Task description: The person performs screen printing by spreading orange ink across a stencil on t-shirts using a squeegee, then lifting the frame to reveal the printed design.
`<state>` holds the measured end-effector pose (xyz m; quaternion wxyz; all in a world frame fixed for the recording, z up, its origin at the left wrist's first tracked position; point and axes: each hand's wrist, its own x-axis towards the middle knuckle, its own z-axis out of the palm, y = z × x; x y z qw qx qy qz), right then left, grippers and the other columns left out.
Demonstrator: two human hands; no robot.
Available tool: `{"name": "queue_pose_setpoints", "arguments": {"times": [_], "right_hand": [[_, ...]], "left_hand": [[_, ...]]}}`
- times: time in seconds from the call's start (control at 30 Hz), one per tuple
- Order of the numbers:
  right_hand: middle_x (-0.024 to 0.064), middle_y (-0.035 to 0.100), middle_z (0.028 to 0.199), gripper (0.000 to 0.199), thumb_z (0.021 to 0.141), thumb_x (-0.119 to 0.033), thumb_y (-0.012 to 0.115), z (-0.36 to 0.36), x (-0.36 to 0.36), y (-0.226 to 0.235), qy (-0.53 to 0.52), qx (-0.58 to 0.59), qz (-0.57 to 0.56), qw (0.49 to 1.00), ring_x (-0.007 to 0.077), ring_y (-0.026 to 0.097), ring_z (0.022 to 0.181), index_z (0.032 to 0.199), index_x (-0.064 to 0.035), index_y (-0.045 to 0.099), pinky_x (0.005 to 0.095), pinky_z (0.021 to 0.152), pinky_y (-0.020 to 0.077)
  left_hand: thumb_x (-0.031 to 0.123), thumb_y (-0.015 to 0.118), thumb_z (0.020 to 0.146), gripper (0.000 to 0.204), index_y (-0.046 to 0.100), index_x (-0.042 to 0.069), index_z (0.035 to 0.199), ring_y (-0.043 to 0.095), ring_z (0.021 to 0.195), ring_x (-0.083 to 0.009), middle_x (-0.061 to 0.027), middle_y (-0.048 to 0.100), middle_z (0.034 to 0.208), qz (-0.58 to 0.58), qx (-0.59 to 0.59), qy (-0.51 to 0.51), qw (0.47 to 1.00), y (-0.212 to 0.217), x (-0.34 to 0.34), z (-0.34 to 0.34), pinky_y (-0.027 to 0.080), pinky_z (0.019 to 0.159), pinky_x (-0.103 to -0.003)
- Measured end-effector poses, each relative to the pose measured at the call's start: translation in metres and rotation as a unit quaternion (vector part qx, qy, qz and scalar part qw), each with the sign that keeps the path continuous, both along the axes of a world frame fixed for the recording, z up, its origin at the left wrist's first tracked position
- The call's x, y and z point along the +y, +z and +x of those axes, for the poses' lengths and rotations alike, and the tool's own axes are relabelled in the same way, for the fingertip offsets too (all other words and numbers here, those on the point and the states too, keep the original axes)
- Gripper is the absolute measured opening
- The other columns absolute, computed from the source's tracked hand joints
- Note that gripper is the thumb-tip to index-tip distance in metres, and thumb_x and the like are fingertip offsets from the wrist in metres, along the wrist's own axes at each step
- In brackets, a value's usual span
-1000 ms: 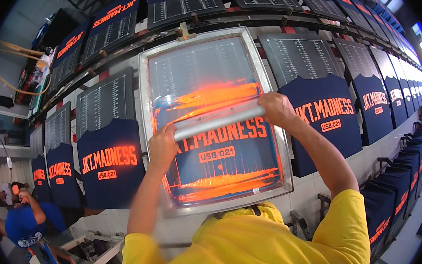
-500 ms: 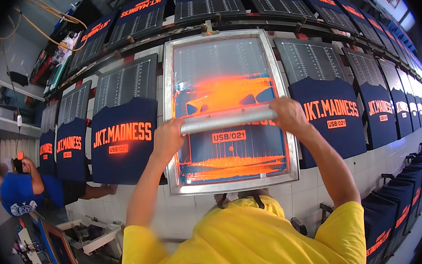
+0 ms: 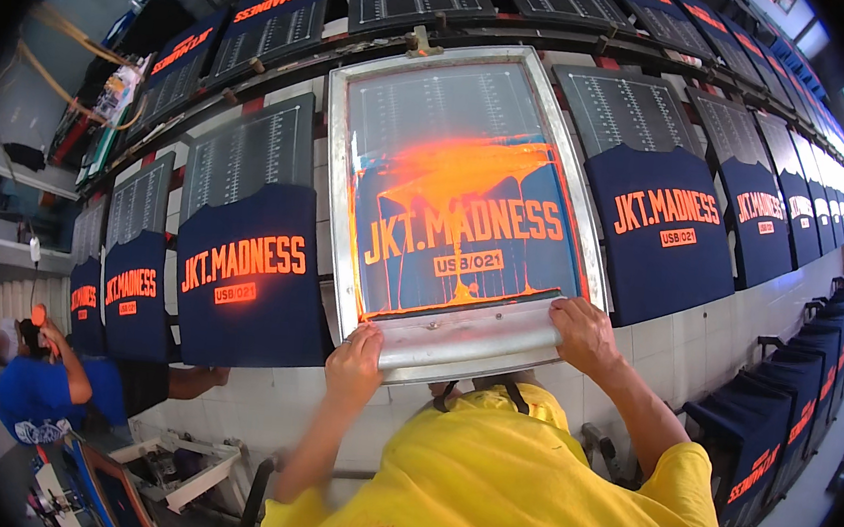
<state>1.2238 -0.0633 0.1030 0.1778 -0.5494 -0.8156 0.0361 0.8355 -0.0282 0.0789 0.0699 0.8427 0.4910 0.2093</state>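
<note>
L hand (image 3: 357, 360) & R hand (image 3: 584, 334) each grip an end of the silver squeegee (image 3: 470, 340), down at the near end of the framed screen (image 3: 340, 156). Orange ink (image 3: 465, 172) sits mid-to-far inside. Pull looks abt done; screen not yet lifted off navy shirt (image 3: 540, 261) beneath. Left shirt (image 3: 256, 327) & right shirt (image 3: 670, 275) alr. printed.

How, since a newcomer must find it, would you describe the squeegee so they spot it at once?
Find the metal-framed screen in the middle, smeared with orange ink. At its near end, the left hand and right hand grip the squeegee by its ends. Unlike the narrow frame, it's a thick, rounded bar.
</note>
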Motion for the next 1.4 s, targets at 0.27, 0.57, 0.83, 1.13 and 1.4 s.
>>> {"name": "queue_pose_setpoints", "arguments": {"times": [0.27,0.57,0.83,1.13,1.4], "right_hand": [[0.0100,0.062,0.092,0.027,0.061,0.001,0.063,0.009,0.071,-0.009,0.003,-0.010,0.024,1.000,0.0280,0.061,0.084,0.088,-0.0013,0.059,0.0382,0.071,0.0539],[0.0088,0.065,0.085,0.022,0.065,-0.005,0.073,0.027,0.192,-0.010,-0.029,-0.061,-0.048,0.997,0.0293,0.065,0.085,0.085,-0.0042,0.062,0.0418,0.072,0.0546],[0.0115,0.068,0.088,0.016,0.071,-0.012,0.072,0.024,0.225,0.020,-0.059,-0.120,-0.148,0.980,0.0319,0.068,0.085,0.085,-0.0060,0.067,0.0435,0.074,0.0545],[0.0123,0.070,0.089,0.014,0.073,-0.007,0.066,0.027,0.223,0.079,-0.049,-0.084,-0.056,0.994,0.0338,0.067,0.087,0.086,-0.0065,0.070,0.0450,0.075,0.0535],[0.0112,0.067,0.084,0.010,0.069,-0.005,0.067,0.026,0.159,0.098,-0.046,-0.066,0.031,0.996,0.0334,0.066,0.083,0.078,-0.0057,0.065,0.0445,0.073,0.0531]], "left_hand": [[-0.007,0.068,0.060,0.039,0.066,0.004,0.097,0.068,0.102,-0.0265,-0.0099,0.069,0.109,0.013,0.021,-0.029,0.999,-0.003,0.084,0.005,0.058,0.080,-0.036],[-0.007,0.067,0.062,0.037,0.067,0.006,0.097,0.068,0.086,-0.0310,-0.0090,0.070,0.099,0.004,0.027,-0.017,0.999,-0.005,0.206,0.020,0.057,0.073,-0.041],[-0.004,0.063,0.065,0.029,0.069,0.002,0.093,0.067,0.083,-0.0379,-0.0155,0.069,0.090,-0.028,0.068,-0.025,0.997,0.014,0.238,0.020,0.055,0.074,-0.047],[-0.002,0.062,0.071,0.023,0.071,0.005,0.092,0.067,0.086,-0.0384,-0.0168,0.070,0.095,-0.037,0.051,0.024,0.998,0.071,0.226,0.027,0.054,0.076,-0.047],[-0.004,0.063,0.071,0.027,0.071,0.007,0.095,0.067,0.087,-0.0361,-0.0136,0.069,0.095,0.042,0.013,0.021,0.999,0.098,0.160,0.022,0.055,0.076,-0.046]]}}
